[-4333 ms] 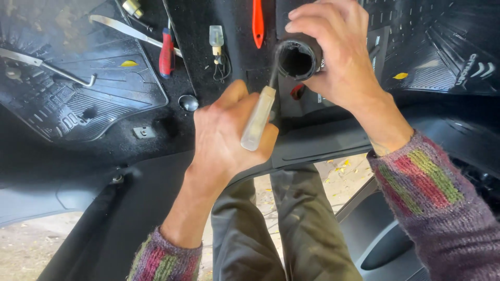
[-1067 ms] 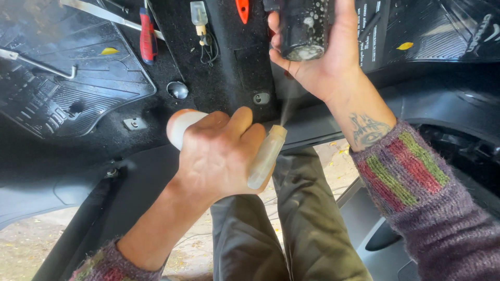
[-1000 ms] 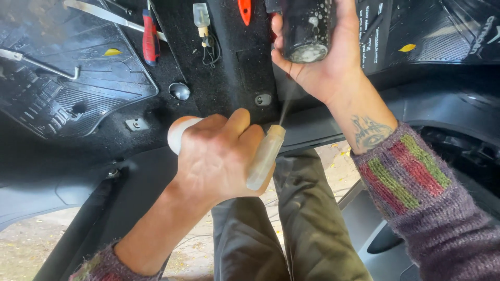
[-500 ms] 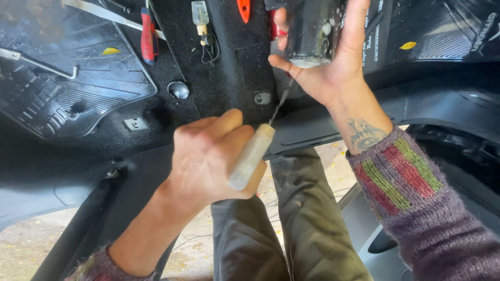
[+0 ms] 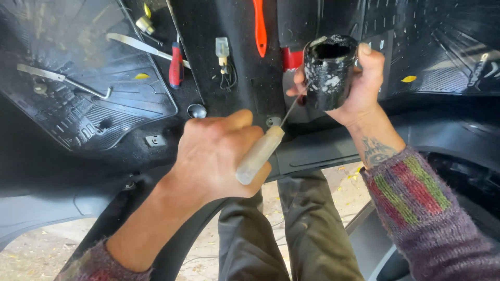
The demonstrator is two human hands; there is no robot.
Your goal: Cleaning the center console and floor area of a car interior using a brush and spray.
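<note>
My right hand (image 5: 359, 86) grips a black cylindrical part (image 5: 329, 70), scuffed with pale marks, its open end facing up toward me. My left hand (image 5: 219, 156) is closed around the pale handle of a screwdriver (image 5: 259, 153). The thin shaft runs up to the right and its tip touches the left side of the black cylinder. Both hands hover over the black carpeted floor of a car (image 5: 234, 78), with my knees below.
Tools lie on the floor: a red-handled screwdriver (image 5: 175, 67), an orange tool (image 5: 260, 28), a flat metal blade (image 5: 138, 44), a bent metal rod (image 5: 62, 80) on the ribbed rubber mat (image 5: 78, 109), and a small clear connector with wires (image 5: 223, 52). A round metal cap (image 5: 197, 111) lies near the mat.
My right hand has turned the black cylinder from open end down to open end up. The screwdriver tip has come out of the opening and now rests against the cylinder's side.
</note>
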